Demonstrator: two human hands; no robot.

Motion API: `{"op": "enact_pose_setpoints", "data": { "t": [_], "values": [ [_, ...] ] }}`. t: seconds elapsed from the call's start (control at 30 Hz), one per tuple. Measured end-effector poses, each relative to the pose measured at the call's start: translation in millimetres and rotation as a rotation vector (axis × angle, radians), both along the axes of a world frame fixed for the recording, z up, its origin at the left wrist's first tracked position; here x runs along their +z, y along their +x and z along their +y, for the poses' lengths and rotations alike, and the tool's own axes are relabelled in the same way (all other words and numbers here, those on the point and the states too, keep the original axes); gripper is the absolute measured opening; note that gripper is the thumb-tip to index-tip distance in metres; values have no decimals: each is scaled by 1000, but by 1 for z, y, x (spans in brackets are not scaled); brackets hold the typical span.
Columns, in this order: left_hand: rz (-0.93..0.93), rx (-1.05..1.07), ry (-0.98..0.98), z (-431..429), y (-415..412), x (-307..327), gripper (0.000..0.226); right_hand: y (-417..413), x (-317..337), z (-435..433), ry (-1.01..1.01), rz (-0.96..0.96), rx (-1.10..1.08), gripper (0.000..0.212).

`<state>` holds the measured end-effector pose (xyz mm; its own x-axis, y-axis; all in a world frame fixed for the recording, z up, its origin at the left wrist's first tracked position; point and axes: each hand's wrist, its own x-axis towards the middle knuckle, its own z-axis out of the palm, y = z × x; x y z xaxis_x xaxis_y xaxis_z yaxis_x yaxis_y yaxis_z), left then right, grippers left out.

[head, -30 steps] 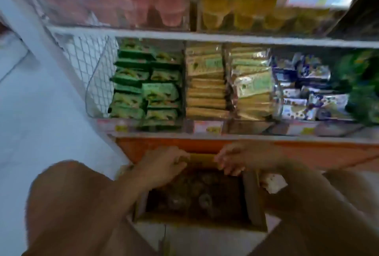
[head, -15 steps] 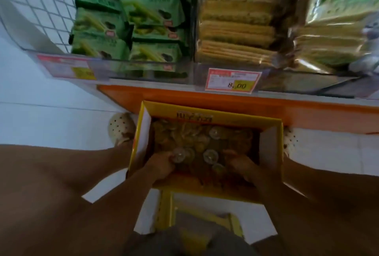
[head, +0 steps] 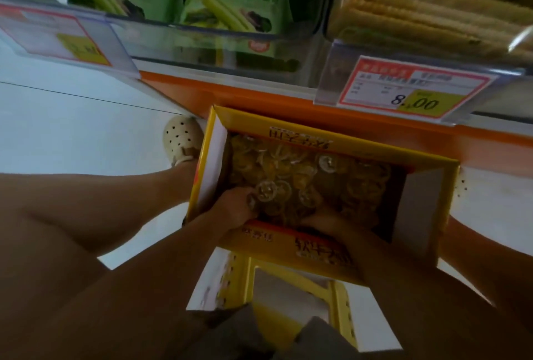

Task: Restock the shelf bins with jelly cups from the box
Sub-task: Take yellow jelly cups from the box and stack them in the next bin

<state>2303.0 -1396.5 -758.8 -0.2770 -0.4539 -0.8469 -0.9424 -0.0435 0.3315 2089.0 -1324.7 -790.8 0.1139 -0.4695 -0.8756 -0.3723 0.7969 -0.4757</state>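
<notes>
Cream clog (head: 183,140): on the pale floor, just beside the left wall of the box.
Left hand (head: 235,208): down inside the near left corner of the box, fingers curled round a clear-lidded cup at the edge of the heap.
Jelly cups (head: 302,175): a loose yellow pile filling the bottom of the box; none is lifted out.
Right hand (head: 327,221): pushed in among the cups by the near wall. Its fingers are buried, so I cannot tell whether it grips anything.
Box (head: 421,209): yellow card, flaps up, on the floor against the orange shelf base.
Shelf bins (head: 432,13): those in view hold green cookie packs and wafer packs. No jelly bin shows.
Change: a second ago both hands were at the far rim of the box; now they are down among the cups, and the view has dropped close over them.
Meaning: this looks like the gathering step, so the carry up to a bin is still to come.
</notes>
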Motion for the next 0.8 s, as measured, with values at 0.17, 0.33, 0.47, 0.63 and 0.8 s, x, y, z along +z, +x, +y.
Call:
{"op": "enact_pose_setpoints", "data": {
  "t": [0.17, 0.33, 0.47, 0.63, 0.8],
  "values": [
    [18, 34, -19, 2, 2, -2, 47, 21, -17, 4, 85, 120, 139, 88],
    [52, 81, -40, 5, 3, 0, 39, 18, -32, 2, 43, 219, 13, 124],
    [56, 119, -26, 6, 5, 1, 39, 15, -33, -8, 83, 205, -108, 97],
    [46, 137, -27, 6, 5, 4, 38, 12, -48, -12, 211, 92, -94, 72],
    [43, 178, -29, 7, 7, 5, 37, -5, -44, -12, 196, -13, -157, 5]
  ]
}}
